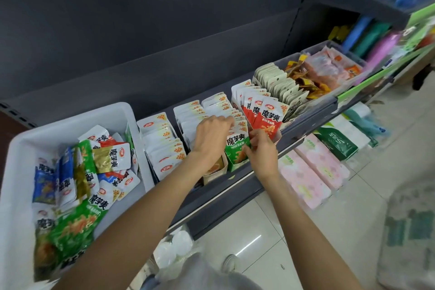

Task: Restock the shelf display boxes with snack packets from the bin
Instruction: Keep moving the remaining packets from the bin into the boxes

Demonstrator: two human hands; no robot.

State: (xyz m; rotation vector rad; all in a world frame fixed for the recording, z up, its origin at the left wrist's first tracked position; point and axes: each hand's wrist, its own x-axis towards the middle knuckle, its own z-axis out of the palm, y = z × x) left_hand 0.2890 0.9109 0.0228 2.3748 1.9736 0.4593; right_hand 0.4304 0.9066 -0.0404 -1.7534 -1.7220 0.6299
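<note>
A white bin (16, 172) at the left holds several loose snack packets (77, 176) in green, blue, red and gold. Along the dark shelf stand display boxes packed with upright packets. My left hand (211, 135) lies on the tops of the packets in the green display box (236, 160), fingers pushing them back. My right hand (260, 148) pinches the front green packet (236, 142) at its right edge. A red display box (266, 122) stands just to the right, and a box of white-topped packets (162, 146) to the left.
Clear tubs (329, 73) with orange and pink snacks sit further right on the shelf. Below the shelf lie pink tissue packs (313, 167) and a green pack (336, 141). Upper shelves at the right carry blue and coloured goods. Tiled floor lies below.
</note>
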